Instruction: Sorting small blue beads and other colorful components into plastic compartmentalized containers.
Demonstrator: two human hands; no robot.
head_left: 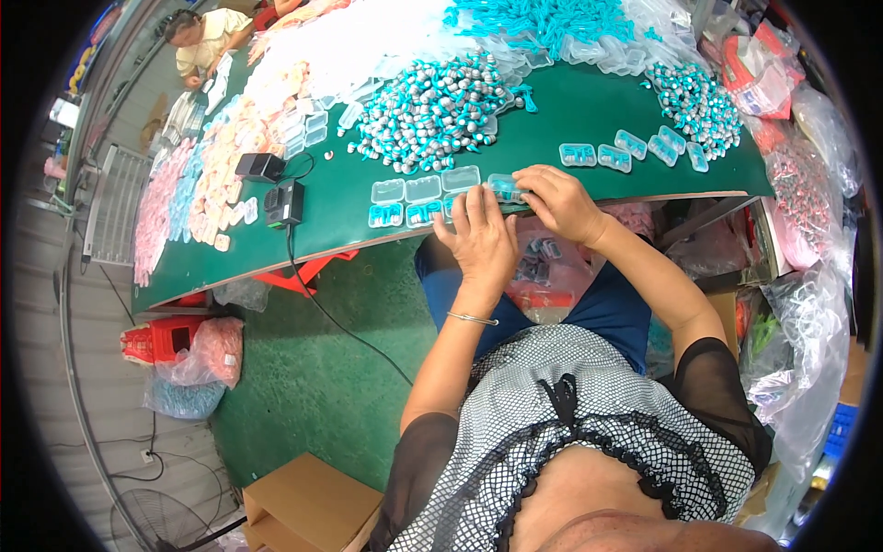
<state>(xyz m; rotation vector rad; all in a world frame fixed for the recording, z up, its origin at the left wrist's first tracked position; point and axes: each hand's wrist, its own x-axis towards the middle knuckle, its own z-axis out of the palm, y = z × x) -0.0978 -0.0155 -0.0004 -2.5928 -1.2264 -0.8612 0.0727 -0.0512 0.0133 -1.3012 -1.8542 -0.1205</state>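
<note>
Both my hands are at the near edge of the green table [345,216], over a row of small clear plastic cases. My right hand [566,204] pinches the right side of a case [504,187] with teal pieces inside. My left hand [480,241] has its fingers stretched and a little apart, the tips at that case's left side and over its neighbour, which they partly cover. Left of them stand two cases with raised lids, one case [386,215] at the end and another case [422,213] beside it, both holding teal and whitish pieces.
Behind the cases lies a big pile of small grey-and-teal pieces [428,110]; a second pile [694,106] is at the right. Several filled cases [614,158] sit at right. Black adapters [283,202] with a hanging cord stand left. Another person [210,41] sits at the far left.
</note>
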